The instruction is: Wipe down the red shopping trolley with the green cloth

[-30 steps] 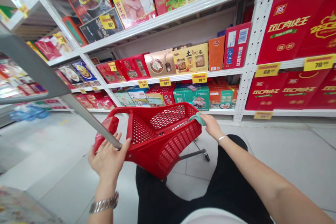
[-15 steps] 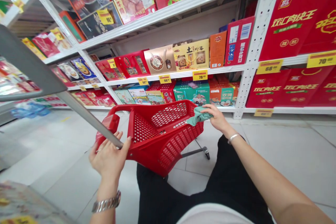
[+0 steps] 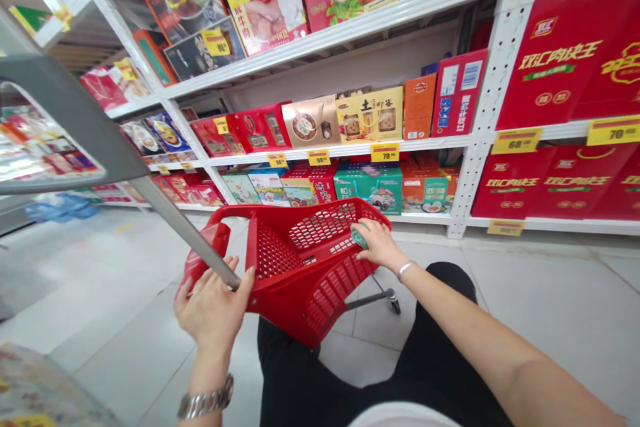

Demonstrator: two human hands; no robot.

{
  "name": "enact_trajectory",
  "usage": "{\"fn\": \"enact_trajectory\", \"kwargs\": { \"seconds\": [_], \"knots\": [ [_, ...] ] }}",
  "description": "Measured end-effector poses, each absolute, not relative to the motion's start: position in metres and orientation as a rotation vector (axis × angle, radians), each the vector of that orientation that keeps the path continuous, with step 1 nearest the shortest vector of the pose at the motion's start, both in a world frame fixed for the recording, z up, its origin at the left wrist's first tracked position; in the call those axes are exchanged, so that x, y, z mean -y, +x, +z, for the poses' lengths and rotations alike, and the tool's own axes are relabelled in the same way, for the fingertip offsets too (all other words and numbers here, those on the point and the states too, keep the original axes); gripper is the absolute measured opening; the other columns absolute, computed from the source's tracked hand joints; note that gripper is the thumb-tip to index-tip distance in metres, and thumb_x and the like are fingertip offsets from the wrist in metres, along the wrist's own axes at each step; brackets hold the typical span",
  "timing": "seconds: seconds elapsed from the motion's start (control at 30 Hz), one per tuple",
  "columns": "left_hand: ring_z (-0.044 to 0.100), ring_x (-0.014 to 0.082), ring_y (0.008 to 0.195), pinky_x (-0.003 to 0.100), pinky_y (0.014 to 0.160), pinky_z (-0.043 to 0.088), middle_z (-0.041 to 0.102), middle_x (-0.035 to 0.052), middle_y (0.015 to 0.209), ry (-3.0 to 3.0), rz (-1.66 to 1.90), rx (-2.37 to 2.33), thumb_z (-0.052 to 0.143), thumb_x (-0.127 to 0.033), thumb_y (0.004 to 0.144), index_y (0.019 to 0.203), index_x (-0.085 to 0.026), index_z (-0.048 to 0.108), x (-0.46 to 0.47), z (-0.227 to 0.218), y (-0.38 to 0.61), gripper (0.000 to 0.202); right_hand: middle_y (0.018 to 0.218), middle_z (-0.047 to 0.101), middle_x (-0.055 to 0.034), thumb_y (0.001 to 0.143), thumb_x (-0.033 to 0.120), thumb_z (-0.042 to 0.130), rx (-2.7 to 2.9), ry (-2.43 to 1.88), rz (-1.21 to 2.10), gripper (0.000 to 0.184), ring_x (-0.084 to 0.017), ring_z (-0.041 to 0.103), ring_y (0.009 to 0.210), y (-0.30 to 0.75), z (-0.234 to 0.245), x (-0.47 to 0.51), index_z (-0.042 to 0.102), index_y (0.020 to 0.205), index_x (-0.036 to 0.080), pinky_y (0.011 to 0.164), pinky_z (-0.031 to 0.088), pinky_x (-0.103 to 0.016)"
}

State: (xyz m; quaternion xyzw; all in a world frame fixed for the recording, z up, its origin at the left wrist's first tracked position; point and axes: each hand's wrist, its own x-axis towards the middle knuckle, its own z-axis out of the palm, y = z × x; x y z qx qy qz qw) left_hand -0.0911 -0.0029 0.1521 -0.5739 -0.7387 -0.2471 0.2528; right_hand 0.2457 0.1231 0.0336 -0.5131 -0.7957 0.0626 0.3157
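My left hand grips the grey metal pull handle of a red plastic shopping trolley basket, and a silver wristwatch sits on that wrist. My right hand presses a teal cloth onto the basket's inner rim at the far right. Most of the cloth is hidden under my palm and fingers. The basket's mesh walls are bare, and nothing shows inside it. Below it stands a small caster wheel on a metal leg.
White metal shelves with yellow price tags hold red and colourful gift boxes directly ahead. Pale floor tiles run beneath the basket. My black trousers show below it, and a printed item lies at the lower left corner.
My right hand has moved left and down onto the basket rim, and the cloth is now bunched under it. My left hand stays on the handle.
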Motion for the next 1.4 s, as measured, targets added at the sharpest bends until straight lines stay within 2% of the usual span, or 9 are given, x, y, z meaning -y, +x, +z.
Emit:
{"fn": "enact_trajectory", "kwargs": {
  "seconds": [0.17, 0.3, 0.47, 0.67, 1.03, 1.17, 1.23, 1.3, 1.4],
  "knots": [
    [0.067, 0.0289, 0.114, 0.043, 0.110, 0.036, 0.077, 0.0078, 0.116, -1.558, -0.692, 1.956, 0.042, -0.049, 0.089, 0.109, -0.021, 0.077, 0.000, 0.150, -0.093, 0.049, 0.145, 0.053, -0.0186, 0.068, -0.002, 0.068, 2.135, -1.238, 0.162, 0.089, -0.029, 0.050, 0.136, 0.247, 0.032, -0.139, 0.042, 0.151, 0.019, 0.114, 0.040, -0.051],
    [0.068, 0.0290, 0.112, 0.042, 0.108, 0.038, 0.077, 0.0091, 0.114, -1.570, -0.700, 1.936, 0.044, -0.047, 0.088, 0.107, -0.018, 0.078, 0.000, 0.151, -0.096, 0.048, 0.150, 0.048, -0.0225, 0.071, -0.007, 0.049, 2.126, -1.153, 0.179, 0.085, -0.027, 0.046, 0.141, 0.226, 0.025, -0.127, 0.037, 0.153, 0.014, 0.116, 0.040, -0.051],
    [0.069, 0.0282, 0.110, 0.042, 0.106, 0.039, 0.078, 0.0080, 0.113, -1.609, -0.712, 1.882, 0.045, -0.047, 0.089, 0.105, -0.020, 0.078, -0.001, 0.148, -0.103, 0.046, 0.156, 0.040, -0.0232, 0.069, -0.008, 0.049, 2.143, -0.888, 0.262, 0.085, -0.028, 0.034, 0.148, 0.138, 0.042, -0.078, 0.036, 0.151, 0.011, 0.120, 0.035, -0.050],
    [0.070, 0.0278, 0.106, 0.042, 0.103, 0.041, 0.078, 0.0069, 0.110, -1.643, -0.733, 1.836, 0.049, -0.049, 0.088, 0.101, -0.022, 0.078, -0.001, 0.148, -0.118, 0.042, 0.152, 0.043, -0.0212, 0.074, -0.005, 0.053, 2.212, -0.694, 0.319, 0.077, -0.028, 0.038, 0.145, 0.083, 0.083, -0.050, 0.040, 0.147, 0.013, 0.119, 0.036, -0.048],
    [0.068, 0.0283, 0.110, 0.042, 0.103, 0.042, 0.077, 0.0049, 0.117, -1.754, -0.725, 1.872, 0.054, -0.041, 0.084, 0.107, -0.024, 0.078, -0.021, 0.152, -0.137, 0.037, 0.142, 0.055, -0.0159, 0.070, -0.004, 0.052, 2.153, -1.237, 0.132, 0.068, -0.027, 0.051, 0.131, 0.260, 0.031, -0.092, 0.058, 0.134, 0.018, 0.109, 0.043, -0.048],
    [0.067, 0.0281, 0.113, 0.043, 0.105, 0.043, 0.076, 0.0065, 0.118, -1.810, -0.668, 1.924, 0.053, -0.041, 0.085, 0.108, -0.024, 0.078, -0.036, 0.158, -0.143, 0.038, 0.144, 0.051, -0.0144, 0.068, 0.001, 0.059, 2.010, -1.473, 0.150, 0.056, -0.031, 0.050, 0.130, 0.309, 0.032, -0.103, 0.065, 0.120, 0.021, 0.105, 0.045, -0.049],
    [0.066, 0.0288, 0.115, 0.044, 0.108, 0.040, 0.076, 0.0085, 0.118, -1.834, -0.642, 1.960, 0.053, -0.042, 0.085, 0.109, -0.023, 0.077, -0.045, 0.161, -0.146, 0.039, 0.140, 0.053, -0.0126, 0.066, 0.001, 0.060, 1.950, -1.499, 0.181, 0.054, -0.031, 0.051, 0.127, 0.317, 0.030, -0.105, 0.067, 0.116, 0.023, 0.104, 0.045, -0.048],
    [0.062, 0.0307, 0.121, 0.049, 0.116, 0.032, 0.074, 0.0110, 0.122, -1.824, -0.635, 1.986, 0.053, -0.042, 0.086, 0.115, -0.021, 0.075, -0.054, 0.164, -0.148, 0.043, 0.126, 0.060, -0.0102, 0.063, -0.002, 0.056, 1.947, -1.457, 0.241, 0.059, -0.027, 0.056, 0.119, 0.315, 0.026, -0.103, 0.066, 0.115, 0.023, 0.102, 0.047, -0.042],
    [0.042, 0.0369, 0.142, 0.061, 0.122, 0.011, 0.060, 0.0209, 0.141, -1.687, -0.719, 2.040, 0.050, -0.046, 0.088, 0.140, -0.009, 0.056, -0.063, 0.160, -0.142, 0.064, 0.111, 0.064, -0.0078, 0.062, -0.005, 0.050, 1.965, -1.403, 0.290, 0.063, -0.023, 0.060, 0.109, 0.303, 0.022, -0.095, 0.064, 0.118, 0.021, 0.098, 0.048, -0.036]
  ]
}}
